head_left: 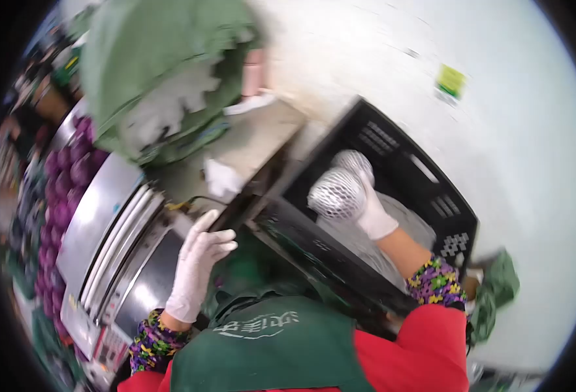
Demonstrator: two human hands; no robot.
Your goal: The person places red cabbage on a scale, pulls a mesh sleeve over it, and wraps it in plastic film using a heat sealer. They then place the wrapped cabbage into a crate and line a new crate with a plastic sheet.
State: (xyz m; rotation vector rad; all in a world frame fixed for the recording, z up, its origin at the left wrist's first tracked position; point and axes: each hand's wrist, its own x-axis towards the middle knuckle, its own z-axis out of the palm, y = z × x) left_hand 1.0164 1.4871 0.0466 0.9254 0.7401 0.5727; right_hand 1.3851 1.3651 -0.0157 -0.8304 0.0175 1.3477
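Observation:
My right hand [375, 214], in a white glove, reaches into a black plastic crate [392, 140] with its fingers round a ball-shaped item in white foam netting [336, 194]. A second netted ball [353, 160] sits close behind it, partly covered by the first. What is inside the netting is hidden. Beneath the hand, clear plastic sheeting [405, 222] covers part of the crate's bottom. My left hand [200, 261], also gloved in white, hovers with fingers apart between the crate and a metal machine [151, 281], holding nothing.
The machine has white rollers and a small panel [110, 349] at its front. Behind it purple round produce [63, 189] is stacked. A large green bag [164, 59] rests on a worn table [262, 134], near a crumpled white piece [223, 178]. Green cloth [497, 287] lies right of the crate by the wall.

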